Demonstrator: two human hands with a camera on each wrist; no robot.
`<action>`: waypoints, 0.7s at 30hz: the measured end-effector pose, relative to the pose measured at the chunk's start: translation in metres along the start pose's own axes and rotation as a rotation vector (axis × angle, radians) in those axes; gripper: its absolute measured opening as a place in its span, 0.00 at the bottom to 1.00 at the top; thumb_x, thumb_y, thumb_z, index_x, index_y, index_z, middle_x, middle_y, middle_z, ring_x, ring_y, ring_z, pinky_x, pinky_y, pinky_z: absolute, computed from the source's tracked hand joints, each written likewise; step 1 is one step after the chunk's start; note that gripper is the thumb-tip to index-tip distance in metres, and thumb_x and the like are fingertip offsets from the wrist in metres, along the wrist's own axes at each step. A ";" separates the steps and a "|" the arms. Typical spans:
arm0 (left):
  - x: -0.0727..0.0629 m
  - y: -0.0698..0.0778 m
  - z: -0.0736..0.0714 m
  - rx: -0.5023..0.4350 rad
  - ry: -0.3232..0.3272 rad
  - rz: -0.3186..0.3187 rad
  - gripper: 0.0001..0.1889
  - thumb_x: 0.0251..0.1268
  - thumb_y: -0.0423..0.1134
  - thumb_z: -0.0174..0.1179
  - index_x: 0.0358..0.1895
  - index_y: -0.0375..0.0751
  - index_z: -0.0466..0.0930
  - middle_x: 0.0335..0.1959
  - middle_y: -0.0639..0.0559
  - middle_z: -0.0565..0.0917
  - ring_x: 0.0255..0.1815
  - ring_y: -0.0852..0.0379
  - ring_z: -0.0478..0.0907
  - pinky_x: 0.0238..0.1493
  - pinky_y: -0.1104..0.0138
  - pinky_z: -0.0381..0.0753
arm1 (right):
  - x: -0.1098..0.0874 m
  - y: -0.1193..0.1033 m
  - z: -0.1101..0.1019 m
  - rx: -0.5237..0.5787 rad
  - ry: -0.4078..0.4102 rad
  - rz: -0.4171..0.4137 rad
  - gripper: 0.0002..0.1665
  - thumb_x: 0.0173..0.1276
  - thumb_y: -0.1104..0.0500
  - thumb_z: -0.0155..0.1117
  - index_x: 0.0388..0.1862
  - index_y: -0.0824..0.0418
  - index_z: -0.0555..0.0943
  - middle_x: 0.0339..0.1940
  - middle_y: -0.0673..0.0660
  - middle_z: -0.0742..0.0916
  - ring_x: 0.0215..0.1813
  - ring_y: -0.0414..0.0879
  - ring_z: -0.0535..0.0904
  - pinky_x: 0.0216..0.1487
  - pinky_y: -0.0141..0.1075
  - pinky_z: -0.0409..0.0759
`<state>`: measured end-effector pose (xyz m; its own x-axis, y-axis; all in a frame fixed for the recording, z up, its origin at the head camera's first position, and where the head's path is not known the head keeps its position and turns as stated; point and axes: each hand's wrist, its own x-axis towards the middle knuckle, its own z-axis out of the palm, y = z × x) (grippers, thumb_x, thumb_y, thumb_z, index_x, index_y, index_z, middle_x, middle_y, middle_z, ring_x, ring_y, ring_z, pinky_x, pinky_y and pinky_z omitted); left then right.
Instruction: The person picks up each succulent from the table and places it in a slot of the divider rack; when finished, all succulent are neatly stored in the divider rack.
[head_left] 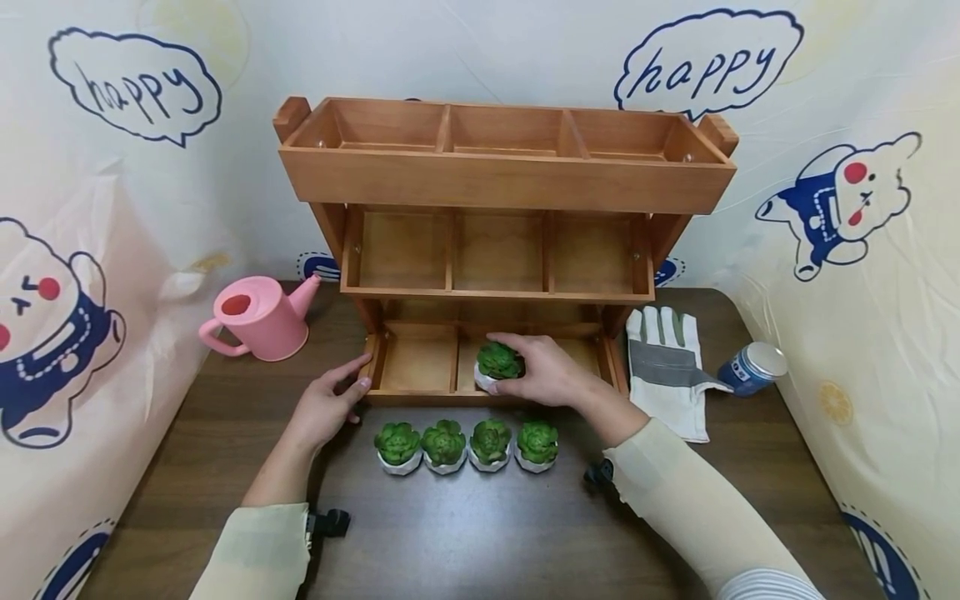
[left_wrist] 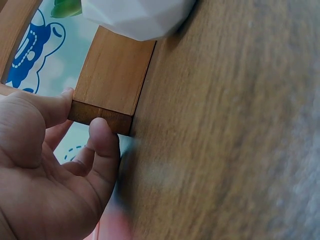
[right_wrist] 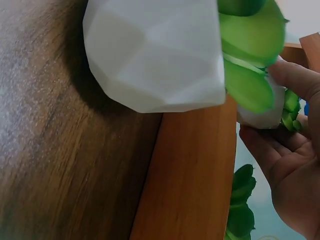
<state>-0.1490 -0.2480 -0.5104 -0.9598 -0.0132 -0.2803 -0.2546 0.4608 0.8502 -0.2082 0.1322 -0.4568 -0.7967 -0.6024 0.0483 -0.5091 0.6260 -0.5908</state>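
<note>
My right hand pinches a small potted succulent between thumb and fingers, at the middle compartment of the bottom tier of a wooden shelf. In the right wrist view the held pot is white and tilted on its side, partly hidden behind a nearer plant. My left hand touches the front left corner of that tier. Its fingertips rest against the end of the front board in the left wrist view. Several more succulents in white faceted pots stand in a row before the shelf.
A pink watering can stands left of the shelf. On the right lie white and grey work gloves, with a blue can with a pale lid beside them. A printed cloth hangs behind and at the sides of the dark wooden table.
</note>
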 end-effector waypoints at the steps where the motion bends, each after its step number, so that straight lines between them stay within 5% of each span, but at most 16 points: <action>1: 0.000 0.000 0.000 -0.001 -0.001 -0.002 0.29 0.78 0.54 0.58 0.79 0.64 0.67 0.74 0.38 0.65 0.52 0.41 0.74 0.38 0.60 0.87 | 0.001 0.000 0.001 0.003 -0.002 0.000 0.48 0.60 0.42 0.80 0.78 0.51 0.72 0.52 0.53 0.88 0.50 0.44 0.84 0.55 0.42 0.83; 12: 0.000 -0.001 0.000 -0.007 -0.001 -0.022 0.28 0.78 0.54 0.59 0.78 0.67 0.68 0.74 0.39 0.66 0.50 0.41 0.75 0.39 0.59 0.87 | 0.014 -0.002 0.012 -0.018 -0.031 -0.013 0.49 0.61 0.44 0.80 0.79 0.53 0.70 0.53 0.52 0.88 0.52 0.42 0.84 0.58 0.42 0.82; 21: 0.001 0.000 0.000 -0.006 -0.007 -0.021 0.28 0.78 0.54 0.58 0.78 0.67 0.67 0.75 0.39 0.65 0.51 0.41 0.74 0.39 0.59 0.87 | 0.020 -0.002 0.017 -0.042 -0.110 -0.005 0.50 0.65 0.42 0.76 0.81 0.54 0.66 0.66 0.56 0.84 0.63 0.47 0.81 0.66 0.45 0.78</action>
<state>-0.1495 -0.2485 -0.5108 -0.9535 -0.0166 -0.3010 -0.2752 0.4550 0.8469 -0.2176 0.1106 -0.4680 -0.7548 -0.6548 -0.0396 -0.5275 0.6418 -0.5566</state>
